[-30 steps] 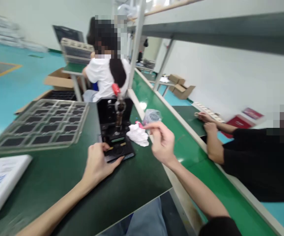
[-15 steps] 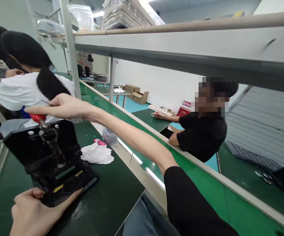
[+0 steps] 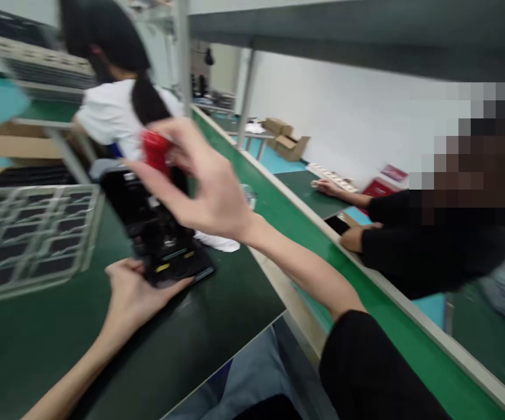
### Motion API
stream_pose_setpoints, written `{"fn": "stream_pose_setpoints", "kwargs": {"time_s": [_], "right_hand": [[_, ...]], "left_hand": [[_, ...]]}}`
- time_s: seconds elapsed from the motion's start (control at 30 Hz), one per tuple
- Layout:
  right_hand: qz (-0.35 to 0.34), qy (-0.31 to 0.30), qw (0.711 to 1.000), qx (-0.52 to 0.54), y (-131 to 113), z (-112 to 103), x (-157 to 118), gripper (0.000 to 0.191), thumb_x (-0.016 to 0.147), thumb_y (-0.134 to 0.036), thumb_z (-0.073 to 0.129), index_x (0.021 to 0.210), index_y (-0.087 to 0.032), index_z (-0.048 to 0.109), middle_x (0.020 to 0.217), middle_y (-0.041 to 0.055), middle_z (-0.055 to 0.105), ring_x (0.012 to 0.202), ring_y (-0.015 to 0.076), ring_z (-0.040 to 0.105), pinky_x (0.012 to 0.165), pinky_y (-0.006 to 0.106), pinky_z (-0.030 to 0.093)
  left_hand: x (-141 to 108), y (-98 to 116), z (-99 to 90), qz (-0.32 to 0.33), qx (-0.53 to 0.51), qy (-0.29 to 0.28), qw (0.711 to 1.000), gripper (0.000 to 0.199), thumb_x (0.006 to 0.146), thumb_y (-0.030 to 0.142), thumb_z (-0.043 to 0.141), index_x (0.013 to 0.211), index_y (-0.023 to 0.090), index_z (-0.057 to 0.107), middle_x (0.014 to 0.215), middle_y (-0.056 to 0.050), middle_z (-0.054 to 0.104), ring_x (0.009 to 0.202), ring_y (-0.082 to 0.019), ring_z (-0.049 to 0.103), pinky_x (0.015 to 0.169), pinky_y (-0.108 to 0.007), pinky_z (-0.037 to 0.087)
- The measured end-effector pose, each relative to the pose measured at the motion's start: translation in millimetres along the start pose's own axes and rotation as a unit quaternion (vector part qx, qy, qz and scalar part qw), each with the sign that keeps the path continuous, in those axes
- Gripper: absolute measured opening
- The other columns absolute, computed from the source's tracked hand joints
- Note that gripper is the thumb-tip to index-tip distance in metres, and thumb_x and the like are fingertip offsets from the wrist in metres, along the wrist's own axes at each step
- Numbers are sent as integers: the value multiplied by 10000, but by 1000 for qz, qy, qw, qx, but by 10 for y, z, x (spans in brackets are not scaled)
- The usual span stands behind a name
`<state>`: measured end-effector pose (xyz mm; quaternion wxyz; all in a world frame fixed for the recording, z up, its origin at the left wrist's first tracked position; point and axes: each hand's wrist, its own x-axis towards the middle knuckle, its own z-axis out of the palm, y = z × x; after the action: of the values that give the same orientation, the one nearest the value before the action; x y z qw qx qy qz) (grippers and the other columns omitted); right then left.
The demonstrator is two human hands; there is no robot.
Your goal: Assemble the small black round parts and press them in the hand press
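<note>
in the head view, the left hand (image 3: 132,294) holds the lower edge of a black bench fixture (image 3: 147,216) standing on a dark green mat (image 3: 230,309), while the right hand (image 3: 204,181) is raised with its fingers parted around the fixture's red handle (image 3: 155,150), too blurred to tell whether it grips. a crumpled white cloth (image 3: 215,241) lies just beside the fixture, a clear tray of black pads (image 3: 29,239) sits to its left, and beyond the green conveyor belt (image 3: 305,233) a co-worker's hand (image 3: 326,186) rests near a pale strip (image 3: 333,178).
</note>
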<state>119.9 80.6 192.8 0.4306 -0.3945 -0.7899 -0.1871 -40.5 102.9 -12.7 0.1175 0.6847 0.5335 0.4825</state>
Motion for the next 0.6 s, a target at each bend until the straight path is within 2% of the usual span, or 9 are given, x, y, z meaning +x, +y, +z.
{"fn": "stream_pose_setpoints", "kwargs": {"time_s": [0.03,0.1,0.2,0.3,0.4,0.5,0.53,0.6], "right_hand": [[-1,47,998,34,-24,-21,-192,134,1056,-191,575,1176,-136,551,1104,27,642,1028,98,646,939,230,578],[-24,120,991,52,17,17,-536,144,1040,-239,609,1142,-154,555,956,47,620,875,151,639,797,314,600],[-72,146,986,43,134,200,-869,158,1013,-200,635,1142,-195,544,803,13,562,723,176,587,633,348,532],[-95,143,984,45,165,257,-967,193,992,-163,655,1142,-209,542,734,-20,520,662,161,530,580,323,463],[-106,137,984,42,108,68,-841,206,965,-162,702,1127,-209,583,730,-19,521,659,155,496,578,315,428],[-8,125,988,94,90,-152,-436,182,954,-167,727,1106,-182,628,836,1,598,627,114,448,557,284,396],[36,100,986,127,125,-181,-251,152,973,-202,709,1101,-168,635,848,-8,605,592,89,416,537,260,375],[98,4,980,176,271,-150,119,200,1007,-356,657,1050,-161,661,727,-55,524,560,60,427,550,217,375]], "left_hand": [[-56,-5,-34,-21,-2,-52,998,952,366,834,842,871,264,272,902,22,384,714,-175,527,600,-392,568],[-143,13,-88,-48,15,-68,996,903,432,719,900,915,259,291,949,4,394,750,-188,558,620,-401,583],[-202,97,-119,-67,-22,-82,994,898,441,554,969,954,257,294,963,-9,406,811,-224,571,720,-465,596],[-213,170,-122,-70,-45,-87,993,899,434,471,996,939,262,281,955,-8,401,863,-247,562,767,-484,587],[-217,191,-122,-70,-55,-93,992,876,459,453,990,933,264,278,956,-1,378,888,-243,543,771,-473,581],[-218,176,-113,-66,-44,-95,992,869,470,474,979,931,263,273,962,6,350,897,-228,518,782,-466,579],[-216,168,-108,-64,-37,-93,993,874,467,481,979,930,262,271,967,6,341,898,-224,509,786,-464,577],[-212,156,-98,-61,-28,-89,994,884,458,480,982,931,262,268,975,6,330,891,-214,491,788,-457,571]]}}
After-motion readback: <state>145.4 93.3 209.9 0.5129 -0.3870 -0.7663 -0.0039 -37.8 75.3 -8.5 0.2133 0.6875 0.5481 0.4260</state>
